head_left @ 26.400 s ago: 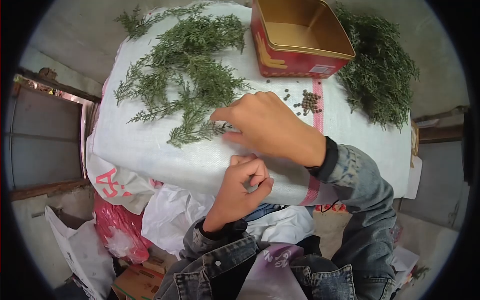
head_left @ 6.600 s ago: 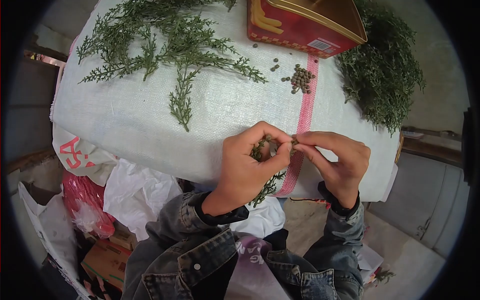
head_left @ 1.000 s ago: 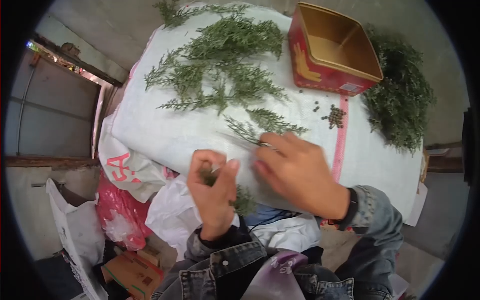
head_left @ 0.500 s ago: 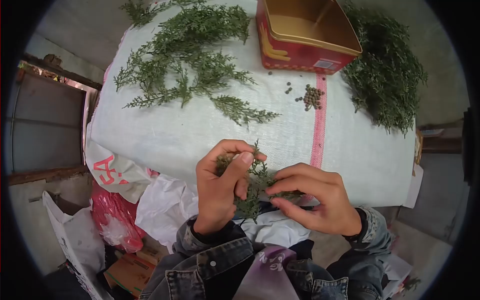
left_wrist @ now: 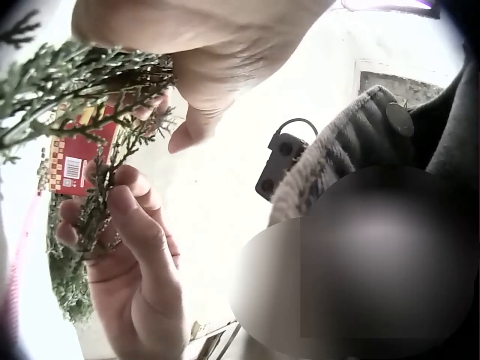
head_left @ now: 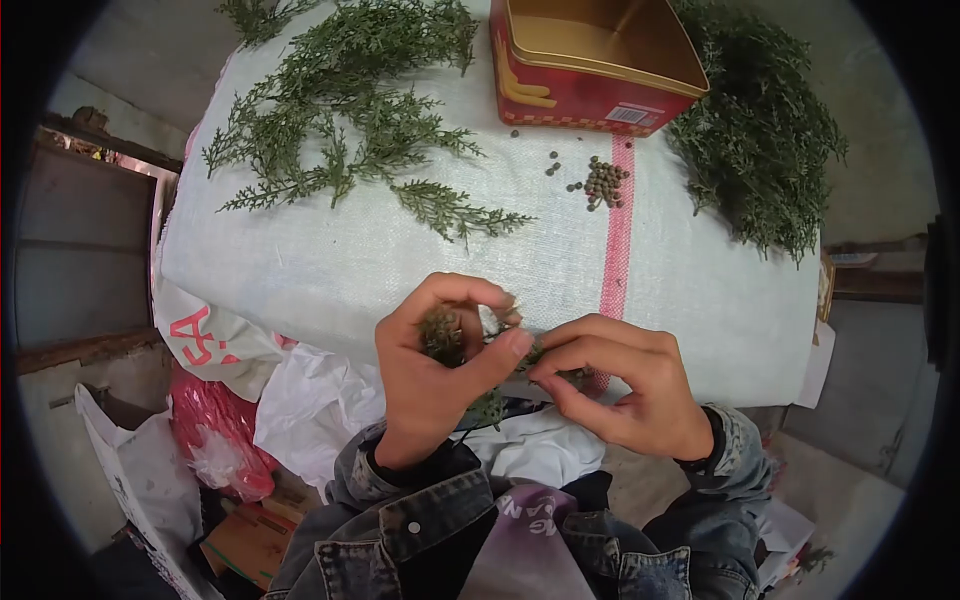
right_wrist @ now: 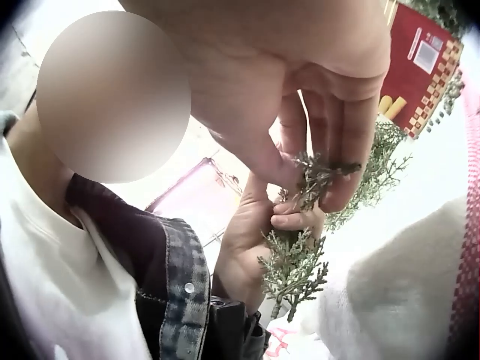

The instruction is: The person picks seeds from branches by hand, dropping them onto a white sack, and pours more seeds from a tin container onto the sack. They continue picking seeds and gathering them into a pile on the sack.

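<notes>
After right hand pulled back from loose sprigs on white sack one second earlier, both hands met near sack's closest edge, suggesting work had shifted to what fingers held. Left hand curled round bunched greenery, thumb pointing toward right hand. Right hand pinched sprig between thumb and fingers, just beside left thumb; whether stems joined, could not tell. Brown pellets lay beyond right hand, red tin farther out, loose sprigs beyond left.
</notes>
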### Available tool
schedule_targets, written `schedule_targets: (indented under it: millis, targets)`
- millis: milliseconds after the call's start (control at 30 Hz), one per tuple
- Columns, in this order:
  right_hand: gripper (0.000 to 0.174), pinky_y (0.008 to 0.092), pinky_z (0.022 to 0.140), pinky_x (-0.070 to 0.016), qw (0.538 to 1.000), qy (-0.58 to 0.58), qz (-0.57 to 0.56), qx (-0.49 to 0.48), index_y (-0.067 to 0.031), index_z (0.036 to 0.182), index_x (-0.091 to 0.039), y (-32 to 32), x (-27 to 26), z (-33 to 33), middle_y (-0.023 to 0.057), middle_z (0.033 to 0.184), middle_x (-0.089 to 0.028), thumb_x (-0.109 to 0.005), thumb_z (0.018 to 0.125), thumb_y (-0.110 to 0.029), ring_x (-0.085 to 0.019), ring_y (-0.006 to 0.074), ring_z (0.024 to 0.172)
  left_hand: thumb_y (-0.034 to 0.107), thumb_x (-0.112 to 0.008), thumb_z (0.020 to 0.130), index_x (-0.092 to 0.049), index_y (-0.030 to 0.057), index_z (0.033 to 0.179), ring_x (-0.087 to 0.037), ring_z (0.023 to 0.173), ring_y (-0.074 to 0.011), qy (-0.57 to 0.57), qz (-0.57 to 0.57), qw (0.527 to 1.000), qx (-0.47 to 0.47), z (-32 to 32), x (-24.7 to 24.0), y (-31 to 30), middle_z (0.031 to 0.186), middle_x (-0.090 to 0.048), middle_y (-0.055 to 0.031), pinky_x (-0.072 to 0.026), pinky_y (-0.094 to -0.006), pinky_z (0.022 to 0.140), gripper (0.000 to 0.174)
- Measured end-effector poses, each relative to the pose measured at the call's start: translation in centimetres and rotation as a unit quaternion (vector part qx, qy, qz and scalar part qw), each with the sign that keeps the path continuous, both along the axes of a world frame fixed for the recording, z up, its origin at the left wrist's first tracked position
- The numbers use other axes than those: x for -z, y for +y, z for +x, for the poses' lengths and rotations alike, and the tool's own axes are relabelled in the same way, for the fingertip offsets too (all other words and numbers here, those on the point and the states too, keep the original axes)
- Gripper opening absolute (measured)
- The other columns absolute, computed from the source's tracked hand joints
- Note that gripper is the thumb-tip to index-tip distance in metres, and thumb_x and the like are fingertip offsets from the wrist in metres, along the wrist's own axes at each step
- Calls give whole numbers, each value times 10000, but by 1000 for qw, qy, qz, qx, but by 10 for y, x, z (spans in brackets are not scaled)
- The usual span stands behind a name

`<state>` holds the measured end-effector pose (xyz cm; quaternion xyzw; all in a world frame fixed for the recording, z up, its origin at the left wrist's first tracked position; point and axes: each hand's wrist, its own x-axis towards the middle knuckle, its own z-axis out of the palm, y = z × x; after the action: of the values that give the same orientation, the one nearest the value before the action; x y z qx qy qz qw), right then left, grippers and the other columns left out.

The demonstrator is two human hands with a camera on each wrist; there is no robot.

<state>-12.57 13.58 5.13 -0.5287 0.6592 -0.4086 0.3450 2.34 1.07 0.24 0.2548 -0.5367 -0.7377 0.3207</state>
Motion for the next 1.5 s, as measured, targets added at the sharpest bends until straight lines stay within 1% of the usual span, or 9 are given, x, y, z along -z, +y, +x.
schedule_targets:
  millis: [167,400,700,933,1067,1233,1333,1433,1500]
  targets:
    - [164,264,620,-543,999,10,-51,3,-3,926,-721,-2,4,6,110,977,-677,-748,770,36,-674,166,759,3,-707,881,-637,-3,1033,-455,530,6,-1,-49,998,-42,-2,1,4,839,-685,-50,-339,-159,473,167]
    - [163,250,561,-527,996,30,-56,55,-14,899,-717,3,7,21,80,937,-640,-770,750,27,-662,144,724,70,-662,924,-606,-12,1037,-462,466,-40,17,155,985,-72,-10,-10,9,964,-704,-162,-360,-189,396,150]
    - [183,255,560,-525,992,74,-68,71,-25,896,-715,5,14,26,75,930,-628,-783,733,23,-660,146,718,127,-598,974,-629,-39,1119,-474,499,-30,1,107,994,-26,-13,3,13,1059,-705,-183,-389,-188,420,223]
    - [175,251,577,-512,998,5,-39,55,-34,915,-719,-3,11,20,73,939,-629,-774,759,23,-657,146,717,160,-485,1026,-610,-27,1096,-476,535,-33,-15,153,988,12,-14,8,7,1089,-688,-178,-399,-187,457,235]
    - [158,263,587,-512,999,-23,-15,39,-30,917,-719,-11,10,17,77,945,-629,-775,775,11,-658,151,728,134,-517,1021,-573,-8,1096,-465,594,-19,53,192,980,-4,-16,14,3,1107,-689,-195,-422,-178,491,170]
    - [233,270,608,-526,999,-43,-10,21,-25,990,-723,-17,11,16,76,959,-655,-787,769,9,-665,145,714,132,-517,1022,-527,24,1062,-441,585,-16,61,186,981,-19,-18,17,-1,1064,-695,-195,-414,-171,497,116]
    - [286,262,628,-534,974,-210,85,7,-7,1082,-706,-22,-3,8,67,927,-685,-774,804,-28,-670,132,691,127,-486,1019,-517,43,1008,-463,631,-18,30,172,984,-34,-18,18,-4,991,-686,-157,-404,-181,521,91]
    - [328,243,619,-532,974,-214,70,17,12,1155,-677,-29,-11,-19,70,887,-709,-751,848,-79,-669,106,676,123,-495,1010,-516,49,999,-460,629,-23,0,198,980,-27,-13,9,-5,937,-674,-139,-399,-181,524,77]
    - [252,236,588,-507,991,-51,81,98,9,1103,-701,-37,-14,-43,57,863,-717,-722,883,-113,-654,86,671,121,-500,1005,-516,52,995,-458,628,-26,-7,209,978,-14,-12,8,-4,910,-668,-130,-397,-180,525,71]
